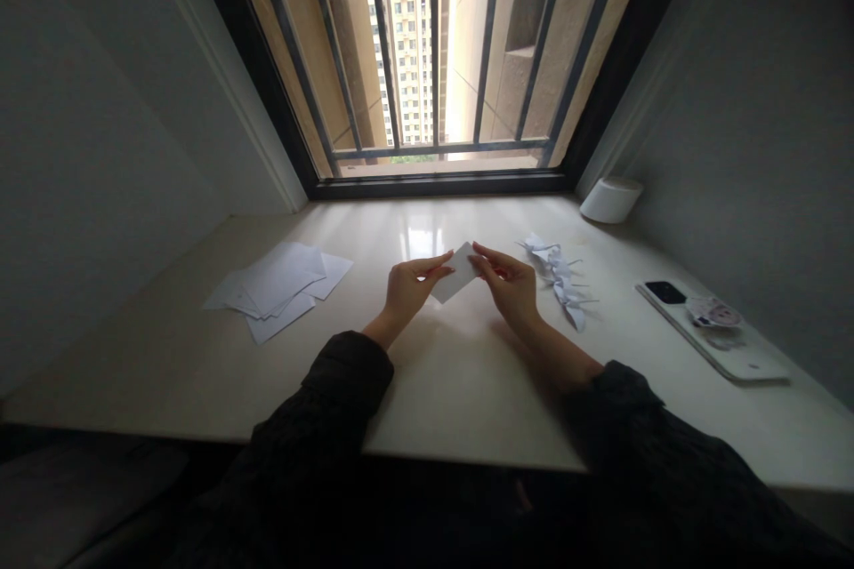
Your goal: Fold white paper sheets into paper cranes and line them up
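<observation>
My left hand and my right hand both pinch a small folded white paper, held just above the pale table at its middle. The left fingers grip its left edge, the right fingers its upper right corner. Both arms wear dark sleeves. To the right of my right hand lie several folded white paper figures in a loose row.
A loose stack of white paper sheets lies at the left. A white phone with a round sticker lies at the right. A white round container stands by the window with bars at the back.
</observation>
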The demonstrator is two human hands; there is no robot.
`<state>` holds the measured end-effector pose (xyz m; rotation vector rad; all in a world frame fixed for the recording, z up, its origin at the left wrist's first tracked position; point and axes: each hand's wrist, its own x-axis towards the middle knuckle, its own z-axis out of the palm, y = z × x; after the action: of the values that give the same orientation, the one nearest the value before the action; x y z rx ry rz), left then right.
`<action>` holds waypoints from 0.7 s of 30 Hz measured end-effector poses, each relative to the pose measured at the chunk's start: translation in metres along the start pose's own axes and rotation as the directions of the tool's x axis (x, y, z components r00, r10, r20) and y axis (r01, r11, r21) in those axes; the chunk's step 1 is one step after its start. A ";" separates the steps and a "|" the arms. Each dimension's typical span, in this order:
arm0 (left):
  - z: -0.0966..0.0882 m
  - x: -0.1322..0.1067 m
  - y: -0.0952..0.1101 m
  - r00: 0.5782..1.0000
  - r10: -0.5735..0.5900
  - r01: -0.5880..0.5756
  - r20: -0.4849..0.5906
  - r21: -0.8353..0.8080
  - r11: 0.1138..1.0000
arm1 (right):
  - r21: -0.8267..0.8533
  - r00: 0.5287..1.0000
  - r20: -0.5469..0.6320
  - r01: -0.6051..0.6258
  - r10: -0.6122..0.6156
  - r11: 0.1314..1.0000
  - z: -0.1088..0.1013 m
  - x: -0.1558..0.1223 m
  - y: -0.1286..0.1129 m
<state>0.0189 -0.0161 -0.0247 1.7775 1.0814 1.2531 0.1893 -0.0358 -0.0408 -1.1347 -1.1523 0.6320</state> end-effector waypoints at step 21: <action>-0.002 0.003 -0.004 0.999 -0.038 0.038 0.002 -0.030 0.999 | -0.021 1.000 0.014 -0.024 0.024 1.000 -0.002 0.001 0.002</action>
<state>0.0168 -0.0117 -0.0270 1.7274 1.0859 1.2385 0.1916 -0.0351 -0.0420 -1.1644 -1.1613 0.6488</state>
